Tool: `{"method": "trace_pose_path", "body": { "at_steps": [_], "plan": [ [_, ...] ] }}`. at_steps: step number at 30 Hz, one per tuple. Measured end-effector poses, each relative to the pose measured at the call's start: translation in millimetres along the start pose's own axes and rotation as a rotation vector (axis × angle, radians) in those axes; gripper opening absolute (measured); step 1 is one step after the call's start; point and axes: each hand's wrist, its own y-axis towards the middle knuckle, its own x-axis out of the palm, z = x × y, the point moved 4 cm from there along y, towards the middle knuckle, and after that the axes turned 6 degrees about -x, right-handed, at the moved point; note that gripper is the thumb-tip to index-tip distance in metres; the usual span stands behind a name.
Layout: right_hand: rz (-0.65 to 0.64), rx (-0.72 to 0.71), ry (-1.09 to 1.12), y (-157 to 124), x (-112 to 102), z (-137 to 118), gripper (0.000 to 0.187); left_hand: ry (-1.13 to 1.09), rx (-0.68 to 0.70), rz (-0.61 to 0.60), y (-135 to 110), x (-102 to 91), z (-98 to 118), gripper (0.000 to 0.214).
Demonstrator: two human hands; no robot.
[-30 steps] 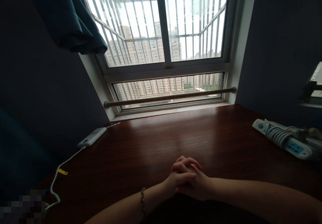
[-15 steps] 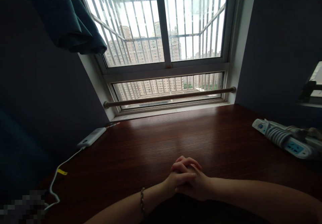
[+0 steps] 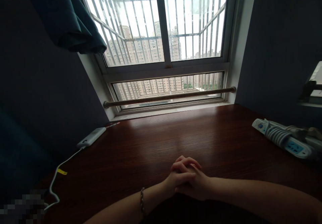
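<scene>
My left hand and my right hand are clasped at the lower middle of the head view, with their fingers interlaced and closed. No object shows between them; the palms are hidden. Both hands rest at the near part of a dark reddish-brown wooden tabletop. Around my left wrist is a chain-like bracelet. Each forearm comes in from its own side at the bottom of the view.
At the left edge lies a white power bank with a white cable and yellow tag. A power strip wrapped in its cord lies at right. Behind are a barred window, a rail and a blue-green curtain.
</scene>
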Motion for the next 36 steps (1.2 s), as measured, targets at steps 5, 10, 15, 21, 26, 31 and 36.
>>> {"method": "trace_pose_path", "body": {
  "at_steps": [5, 10, 15, 21, 26, 31, 36],
  "plan": [
    [-0.009, 0.022, 0.000, 0, -1, -2, 0.052, -0.001, -0.027, 0.004, 0, -0.4, -2, 0.030],
    [-0.018, 0.010, -0.009, 1, -1, -2, 0.052, -0.044, -0.019, -0.007, 2, 0.7, -2, 0.028],
    [-0.009, 0.007, -0.006, 0, 0, 0, 0.052, -0.063, -0.027, -0.016, 1, 1.3, -2, 0.027],
    [0.009, -0.004, -0.017, -1, 2, 4, 0.052, -0.023, 0.008, 0.018, 2, -0.7, -2, 0.027],
    [0.026, -0.008, -0.020, -3, 4, 8, 0.054, -0.074, -0.003, 0.004, 2, 2.3, 7, 0.028],
    [0.016, -0.002, -0.006, -3, 5, 9, 0.056, -0.052, 0.020, 0.011, 5, -1.2, 1, 0.031],
    [0.011, 0.032, -0.019, -3, 4, 9, 0.056, -0.068, 0.022, -0.022, 7, 0.5, 3, 0.030]
  ]
}}
